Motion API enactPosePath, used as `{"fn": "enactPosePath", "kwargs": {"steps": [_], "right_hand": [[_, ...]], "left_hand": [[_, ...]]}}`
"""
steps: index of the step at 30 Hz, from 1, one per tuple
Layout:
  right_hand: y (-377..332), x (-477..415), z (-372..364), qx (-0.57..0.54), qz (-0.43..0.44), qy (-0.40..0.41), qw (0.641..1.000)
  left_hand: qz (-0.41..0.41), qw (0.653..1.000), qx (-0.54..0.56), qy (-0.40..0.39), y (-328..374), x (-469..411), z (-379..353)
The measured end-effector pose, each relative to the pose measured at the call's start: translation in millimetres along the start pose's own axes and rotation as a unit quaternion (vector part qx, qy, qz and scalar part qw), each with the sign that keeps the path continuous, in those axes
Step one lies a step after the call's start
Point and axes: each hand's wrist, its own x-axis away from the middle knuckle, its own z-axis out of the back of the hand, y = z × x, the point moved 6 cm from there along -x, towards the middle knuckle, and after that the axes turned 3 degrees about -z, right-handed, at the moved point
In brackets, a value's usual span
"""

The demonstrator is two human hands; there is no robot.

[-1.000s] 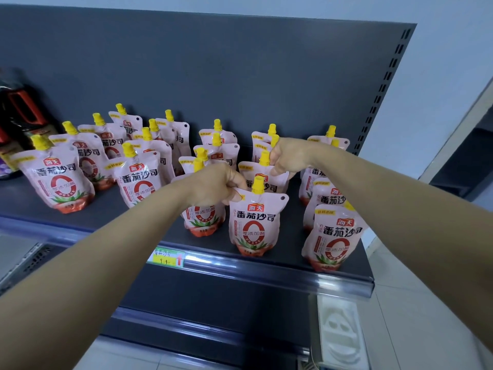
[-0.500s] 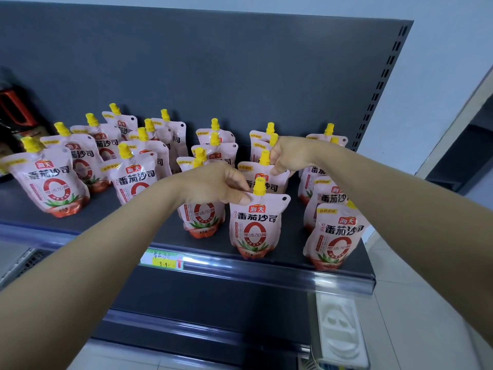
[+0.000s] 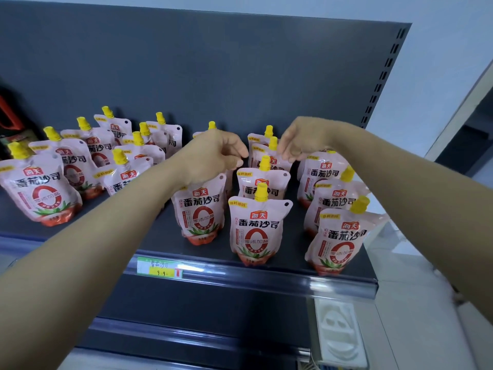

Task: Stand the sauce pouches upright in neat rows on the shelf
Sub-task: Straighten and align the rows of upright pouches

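Curling its fingers over a pouch (image 3: 200,212) at frame centre, the left hand (image 3: 213,156) hides its top; a grip cannot be told. The right hand (image 3: 301,140) beside it hangs relaxed, empty.

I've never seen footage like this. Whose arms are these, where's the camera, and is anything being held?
No machine here: a person wears a wide-angle camera on the head, and it looks down at their own bare arms. On the dark shelf stand pink sauce pouches with yellow caps, roughly in rows. The left hand, fingers curled, covers the top of a front pouch; whether it grips is hidden. The right hand hangs relaxed further back, holding nothing.
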Motion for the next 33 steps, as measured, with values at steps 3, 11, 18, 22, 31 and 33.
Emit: {"fn": "enactPosePath", "kwargs": {"steps": [3,11,18,22,31,33], "right_hand": [[2.6,-8.5,11.5,0.055,0.002,0.077,0.996],[4.6,-43.4,-8.2,0.141,-0.005,0.060,0.988],[7.8,-57.5,-12.9,0.130,-0.009,0.047,0.990],[9.5,-67.1,-13.3,0.076,0.013,0.022,0.997],[2.6,-69.3,-15.3,0.097,0.063,0.009,0.993],[2.6,-73.0,-14.7,0.108,0.076,0.017,0.991]], "left_hand": [[-0.003,0.997,-0.070,-0.042,4.1,-12.1,-5.5],[-0.001,0.972,-0.181,-0.152,-7.8,-40.9,-28.9],[0.013,0.965,-0.207,-0.161,-16.9,-47.2,-33.5],[0.025,0.963,-0.212,-0.163,-19.9,-48.4,-33.4],[0.053,0.960,-0.224,-0.157,-21.7,-52.7,-40.4],[0.057,0.959,-0.233,-0.153,-22.5,-54.7,-41.2]]}}
